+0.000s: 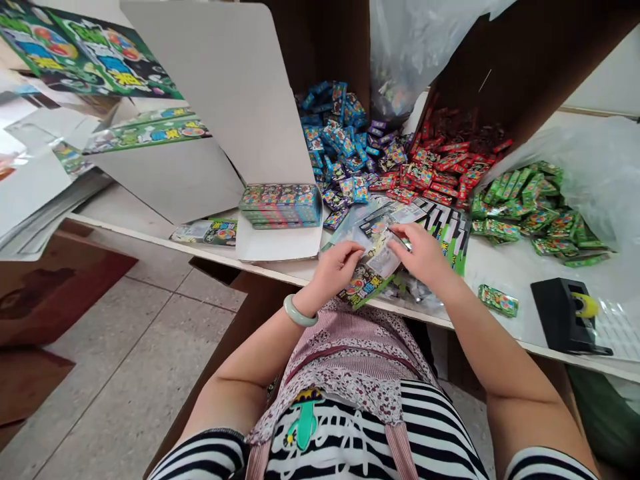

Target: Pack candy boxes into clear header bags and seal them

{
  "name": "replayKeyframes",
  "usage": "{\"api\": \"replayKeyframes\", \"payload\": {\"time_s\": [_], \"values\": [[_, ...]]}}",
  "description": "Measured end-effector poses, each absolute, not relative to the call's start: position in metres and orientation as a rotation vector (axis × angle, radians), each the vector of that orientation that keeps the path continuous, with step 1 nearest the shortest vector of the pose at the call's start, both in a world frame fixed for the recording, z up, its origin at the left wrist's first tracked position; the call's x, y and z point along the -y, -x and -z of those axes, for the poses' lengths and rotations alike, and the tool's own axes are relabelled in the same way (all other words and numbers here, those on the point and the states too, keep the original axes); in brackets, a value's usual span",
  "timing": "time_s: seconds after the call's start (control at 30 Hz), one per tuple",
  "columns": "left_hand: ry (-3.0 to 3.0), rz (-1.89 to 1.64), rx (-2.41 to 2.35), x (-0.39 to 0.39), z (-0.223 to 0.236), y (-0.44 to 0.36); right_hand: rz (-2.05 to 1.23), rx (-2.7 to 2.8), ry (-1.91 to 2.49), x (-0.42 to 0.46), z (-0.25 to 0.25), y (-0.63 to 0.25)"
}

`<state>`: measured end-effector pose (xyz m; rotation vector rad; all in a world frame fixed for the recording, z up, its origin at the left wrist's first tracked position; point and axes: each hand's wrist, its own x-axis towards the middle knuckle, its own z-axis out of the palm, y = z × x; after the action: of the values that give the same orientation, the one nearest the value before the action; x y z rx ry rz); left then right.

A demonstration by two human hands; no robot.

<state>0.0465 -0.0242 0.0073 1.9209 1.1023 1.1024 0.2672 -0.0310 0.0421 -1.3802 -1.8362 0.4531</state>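
Note:
A printed plastic pouch (383,257) with a clear window lies slanted between my hands at the table's front edge. My left hand (337,270), with a pale green bangle at its wrist, is closed in a pinch at the pouch's left edge. On the pouch's right edge, my right hand (417,253) pinches with thumb and forefinger. More flat pouches (450,230) are fanned out behind and beside my right hand. Just left of my hands, a white display box (280,243) stands with its lid up, holding rows of small candy boxes (283,200).
Heaps of blue boxes (333,140), red boxes (450,167) and green boxes (540,207) lie across the back. A black tape dispenser (563,313) stands at right, near a small green packet (499,300). Folded cartons (165,173) occupy the left side.

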Motion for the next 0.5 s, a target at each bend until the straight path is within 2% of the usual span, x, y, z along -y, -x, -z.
{"api": "replayKeyframes", "payload": {"time_s": [0.1,0.2,0.4,0.5], "values": [[-2.144,-1.104,-1.120,0.027,-0.006,-0.040,-0.906,1.615,1.368,0.034,-0.038,-0.266],[-2.321,-1.070,-1.100,0.030,-0.008,-0.034,-1.307,1.617,1.282,0.039,-0.040,-0.269],[-2.622,-0.898,-1.040,0.034,-0.015,-0.037,-1.384,1.482,1.241,0.038,-0.041,-0.272],[-2.551,-0.844,-1.103,0.032,-0.013,-0.038,-1.376,1.495,1.223,0.039,-0.044,-0.267]]}}
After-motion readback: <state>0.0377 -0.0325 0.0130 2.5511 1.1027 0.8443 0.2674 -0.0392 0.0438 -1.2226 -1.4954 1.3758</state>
